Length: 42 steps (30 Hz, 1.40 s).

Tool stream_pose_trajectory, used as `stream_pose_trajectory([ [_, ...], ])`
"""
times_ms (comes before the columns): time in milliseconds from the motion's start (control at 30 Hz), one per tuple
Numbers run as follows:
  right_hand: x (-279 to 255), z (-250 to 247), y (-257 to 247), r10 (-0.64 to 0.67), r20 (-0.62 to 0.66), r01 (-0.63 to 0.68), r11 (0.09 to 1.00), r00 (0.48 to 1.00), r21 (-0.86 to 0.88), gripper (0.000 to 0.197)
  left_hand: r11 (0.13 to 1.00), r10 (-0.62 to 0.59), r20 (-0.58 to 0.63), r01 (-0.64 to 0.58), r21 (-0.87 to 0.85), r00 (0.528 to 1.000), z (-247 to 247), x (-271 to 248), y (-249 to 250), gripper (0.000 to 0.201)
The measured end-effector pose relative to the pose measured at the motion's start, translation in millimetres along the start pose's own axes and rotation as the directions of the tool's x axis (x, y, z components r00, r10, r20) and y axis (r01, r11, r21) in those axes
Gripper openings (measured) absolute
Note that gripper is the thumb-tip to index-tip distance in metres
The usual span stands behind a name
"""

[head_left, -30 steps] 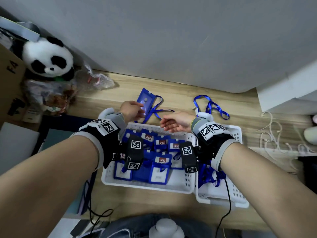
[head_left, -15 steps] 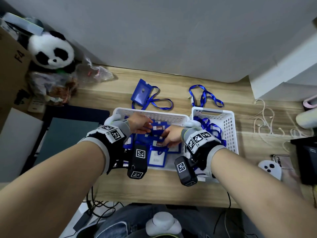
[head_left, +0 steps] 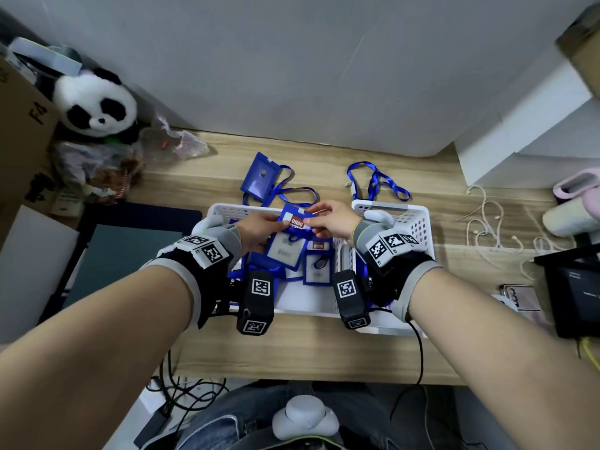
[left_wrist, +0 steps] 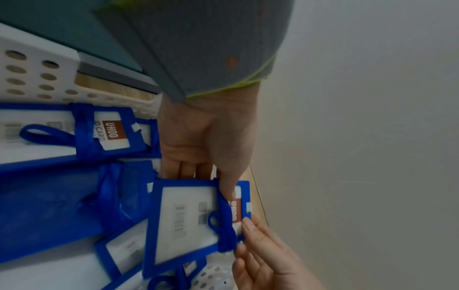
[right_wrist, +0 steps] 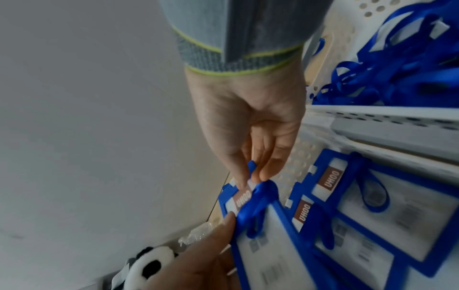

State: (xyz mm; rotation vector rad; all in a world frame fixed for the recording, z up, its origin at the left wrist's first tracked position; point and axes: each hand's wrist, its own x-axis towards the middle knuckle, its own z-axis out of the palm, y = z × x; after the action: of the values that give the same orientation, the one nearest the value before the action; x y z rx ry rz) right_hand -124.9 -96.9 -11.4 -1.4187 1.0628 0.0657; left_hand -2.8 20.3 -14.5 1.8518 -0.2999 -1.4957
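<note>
Bare forearms wear a black-and-grey left wrist strap point(head_left: 181, 280) and right wrist strap point(head_left: 412, 280), each topped by a white block point(head_left: 207, 250) printed with black square markers. The black left camera module point(head_left: 256, 300) and right camera module point(head_left: 350, 297) carry two markers apiece; a black cable point(head_left: 421, 352) trails from the right. Grey knit cuffs point(right_wrist: 236, 58), edged yellow-green, stop at the left hand point(head_left: 259, 232) and right hand point(head_left: 334, 222); blue jeans point(head_left: 227, 420) below

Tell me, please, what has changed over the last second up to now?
Both hands dipped from the far rim into the white basket and took hold of one blue badge holder: the left hand grips its side, the right hand pinches its top end, raised over the pile. The loose holder and lanyard on the desk stayed put.
</note>
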Motion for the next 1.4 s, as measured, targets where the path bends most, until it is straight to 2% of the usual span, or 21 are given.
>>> stream_pose_trajectory([
  [67,-2,-2,0,-0.045,-0.028,0.045,0.999,0.999,-0.005,0.021,1.0,0.028,-0.075,-0.028,-0.003,0.997,0,0,5,0.03],
  [133,-5,-3,1,-0.077,-0.01,0.076,0.994,0.997,-0.08,0.016,0.999,0.034,-0.105,-0.037,-0.027,0.994,-1,1,7,0.037],
  [267,-10,-5,0,-0.138,-0.017,0.132,0.971,0.99,-0.2,0.021,0.996,0.073,-0.076,-0.076,-0.035,0.994,0,-2,11,0.031],
  [467,-11,-5,-6,-0.143,-0.031,0.128,0.95,0.989,-0.285,0.003,0.996,0.071,-0.068,-0.074,-0.045,0.995,-1,-5,15,0.031],
  [500,-10,-6,-6,-0.129,-0.041,0.113,0.955,0.991,-0.273,0.009,0.995,0.076,-0.076,-0.081,-0.057,0.994,-1,-5,15,0.028],
  [567,-7,-6,-8,-0.069,-0.066,0.057,0.984,0.995,-0.171,0.013,0.991,0.092,-0.095,-0.101,-0.092,0.991,-1,-7,18,0.025],
  [633,-6,-7,-10,-0.007,-0.086,0.007,1.0,0.996,0.001,0.008,0.984,0.116,-0.114,-0.129,-0.12,0.987,-2,-7,20,0.032],
  [733,-5,-9,-14,0.078,-0.11,-0.051,0.972,0.991,0.228,0.011,0.978,0.146,-0.069,-0.154,-0.139,0.987,-6,-7,23,0.03],
  [833,-5,-15,-17,0.109,-0.116,-0.063,0.935,0.987,0.349,0.008,0.981,0.193,0.035,-0.194,0.03,0.981,-14,-7,23,0.012],
  [900,-6,-21,-20,0.094,-0.079,-0.042,0.868,0.992,0.494,0.009,0.964,0.192,0.082,-0.203,0.173,0.978,-19,-8,22,0.024],
  [967,-8,-28,-24,0.072,-0.103,0.003,0.804,0.992,0.595,0.017,0.942,0.163,0.059,-0.173,0.286,0.985,-22,-7,20,0.034],
  [1033,-7,-33,-26,0.08,-0.151,0.034,0.774,0.985,0.632,0.022,0.953,0.138,-0.029,-0.125,0.276,0.99,-24,-6,19,0.033],
  [1100,-6,-36,-25,0.101,-0.135,-0.007,0.826,0.986,0.564,0.023,0.976,0.124,-0.153,-0.093,0.195,0.98,-25,-4,18,0.031],
  [1167,-13,-35,-25,0.115,-0.068,-0.092,0.956,0.991,0.279,0.021,0.983,0.143,-0.248,-0.109,0.147,0.958,-30,0,19,0.028],
  [1200,-16,-34,-24,0.136,-0.028,-0.133,0.987,0.99,0.089,0.017,0.983,0.163,-0.267,-0.134,0.123,0.95,-32,0,20,0.024],
  [1233,-18,-32,-23,0.149,-0.01,-0.149,0.987,0.989,-0.065,0.016,0.983,0.18,-0.265,-0.161,0.091,0.947,-32,-1,22,0.019],
  [1267,-17,-29,-22,0.13,-0.017,-0.131,0.979,0.991,-0.156,0.023,0.981,0.194,-0.239,-0.187,0.051,0.951,-33,-3,24,0.012],
  [1333,-9,-24,-18,0.041,-0.069,-0.051,0.988,0.997,-0.146,0.038,0.978,0.199,-0.141,-0.205,-0.031,0.97,-32,-9,29,0.003],
  [1400,-9,-18,-20,-0.035,-0.082,0.034,0.999,0.996,-0.013,0.041,0.979,0.188,-0.014,-0.188,-0.082,0.982,-31,-15,34,0.002],
])
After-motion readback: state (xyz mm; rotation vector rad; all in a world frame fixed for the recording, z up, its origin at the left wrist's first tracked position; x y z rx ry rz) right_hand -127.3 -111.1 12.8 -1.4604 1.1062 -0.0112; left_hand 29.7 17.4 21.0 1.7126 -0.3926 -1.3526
